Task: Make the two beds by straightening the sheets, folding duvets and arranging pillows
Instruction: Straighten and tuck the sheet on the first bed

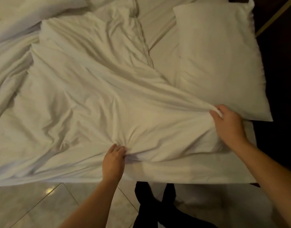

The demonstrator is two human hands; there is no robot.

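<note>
A rumpled white duvet (85, 89) covers most of the bed in front of me. My left hand (114, 159) pinches a bunch of the duvet near the bed's front edge. My right hand (228, 124) grips a gathered corner of the same duvet, just below a large white pillow (218, 60) lying at the bed's right side. The fitted sheet (159, 27) shows bare between duvet and pillow. A second pillow (26, 9) lies at the far left.
Pale floor tiles (34, 204) run along the near side of the bed. My dark-clothed legs (156, 206) stand against the bed's front edge. Dark floor or furniture (279, 63) with a light trim strip borders the bed on the right.
</note>
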